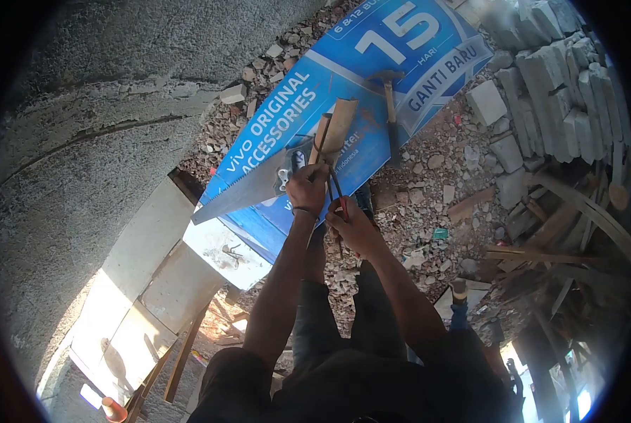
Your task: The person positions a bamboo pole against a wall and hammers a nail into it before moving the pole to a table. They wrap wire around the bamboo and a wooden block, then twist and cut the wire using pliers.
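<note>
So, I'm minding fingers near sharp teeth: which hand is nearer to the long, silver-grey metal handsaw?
Left. The left hand is close beside the handsaw's handle end; the right hand is farther off, lower and to the right in the picture.

A rough grey masonry wall (pixel 104 92) curves through 10 o'clock above ground strewn with broken rubble (pixel 421 183). Grey slabs (pixel 551 99) stand stacked at 2 o'clock; scrap timber (pixel 576 211) lies heaped from 3 to 4 o'clock. Sunlight (pixel 107 303) cuts across pale, tile-like panels (pixel 178 282) at 8 o'clock, while shade covers most of the wall.
</note>
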The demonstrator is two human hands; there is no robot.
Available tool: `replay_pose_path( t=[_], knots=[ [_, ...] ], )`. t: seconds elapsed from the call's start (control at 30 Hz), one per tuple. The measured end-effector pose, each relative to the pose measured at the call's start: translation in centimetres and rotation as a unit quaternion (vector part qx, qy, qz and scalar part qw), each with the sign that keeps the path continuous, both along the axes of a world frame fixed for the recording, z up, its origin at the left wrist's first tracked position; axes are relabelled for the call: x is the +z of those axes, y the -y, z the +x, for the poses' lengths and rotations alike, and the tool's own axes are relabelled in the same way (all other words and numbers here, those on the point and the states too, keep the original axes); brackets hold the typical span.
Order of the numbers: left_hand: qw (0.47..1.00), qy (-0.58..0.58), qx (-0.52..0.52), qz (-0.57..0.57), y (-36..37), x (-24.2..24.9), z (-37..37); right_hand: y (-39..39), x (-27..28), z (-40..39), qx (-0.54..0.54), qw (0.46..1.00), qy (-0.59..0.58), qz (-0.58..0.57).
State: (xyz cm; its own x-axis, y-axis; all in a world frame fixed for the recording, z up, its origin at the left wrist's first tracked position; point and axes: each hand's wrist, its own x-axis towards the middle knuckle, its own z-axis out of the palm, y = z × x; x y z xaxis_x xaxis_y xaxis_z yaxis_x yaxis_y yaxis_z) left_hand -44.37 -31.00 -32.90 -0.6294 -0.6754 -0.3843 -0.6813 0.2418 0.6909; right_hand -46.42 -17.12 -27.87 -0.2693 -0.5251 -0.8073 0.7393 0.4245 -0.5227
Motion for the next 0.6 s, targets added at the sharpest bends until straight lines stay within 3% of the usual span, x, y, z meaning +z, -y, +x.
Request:
replay_pose_path(
  t=[0.03, 0.07, 0.1, 0.13, 0.17, 0.2, 0.23, 0.3, 0.33, 0.37, 0.43, 0.47, 0.53, 0.6],
  knots=[
    [1.000, 0.001, -0.001, -0.001, 0.0, -0.5, 0.4, 0.2, -0.2, 0.4, 0.015, 0.999, -0.038, 0.030],
    [0.994, -0.027, 0.055, 0.091, -0.2, -1.1, 1.0, -0.1, -0.3, 0.8, 0.014, 0.999, -0.037, 0.030],
    [0.975, -0.054, 0.111, 0.184, -0.3, -1.0, 1.2, -0.3, 0.3, 0.9, 0.060, 0.980, -0.180, 0.063],
    [0.975, -0.056, 0.110, 0.184, -0.2, -0.8, 1.7, -0.4, 0.7, 0.8, 0.104, 0.937, -0.320, 0.096],
    [0.905, -0.064, 0.232, 0.351, -0.1, -0.3, 2.5, -0.4, 0.7, 0.9, 0.104, 0.936, -0.323, 0.097],
    [0.791, -0.068, 0.343, 0.502, -0.3, 0.6, 3.0, -0.3, 0.6, 1.0, 0.162, 0.911, -0.353, 0.139],
    [0.790, -0.069, 0.342, 0.505, -0.8, 1.7, 3.0, -0.3, 0.6, 1.1, 0.219, 0.880, -0.380, 0.181],
    [0.659, -0.072, 0.399, 0.633, -2.1, 3.5, 3.0, -0.2, 0.6, 1.4, 0.219, 0.865, -0.408, 0.197],
    [0.713, -0.149, 0.316, 0.607, -3.4, 2.6, 3.3, -0.1, 0.8, 1.7, 0.219, 0.849, -0.433, 0.209],
    [0.712, -0.150, 0.316, 0.608, -3.5, 1.5, 3.4, 0.0, 0.9, 1.7, 0.220, 0.848, -0.434, 0.209],
    [0.677, -0.038, 0.305, 0.668, -3.2, 0.0, 1.6, 0.0, 1.2, 1.7, 0.255, 0.836, -0.429, 0.227],
    [0.675, -0.040, 0.305, 0.670, -3.3, -0.8, 0.6, -0.2, 1.0, 1.9, 0.256, 0.835, -0.431, 0.228],
    [0.731, 0.052, 0.306, 0.608, -3.9, -1.7, -0.9, -0.4, 0.5, 2.4, 0.180, 0.818, -0.511, 0.192],
    [0.755, 0.051, 0.325, 0.567, -4.3, -1.4, -1.5, -0.5, 0.0, 2.5, 0.183, 0.827, -0.494, 0.197]
  ],
)
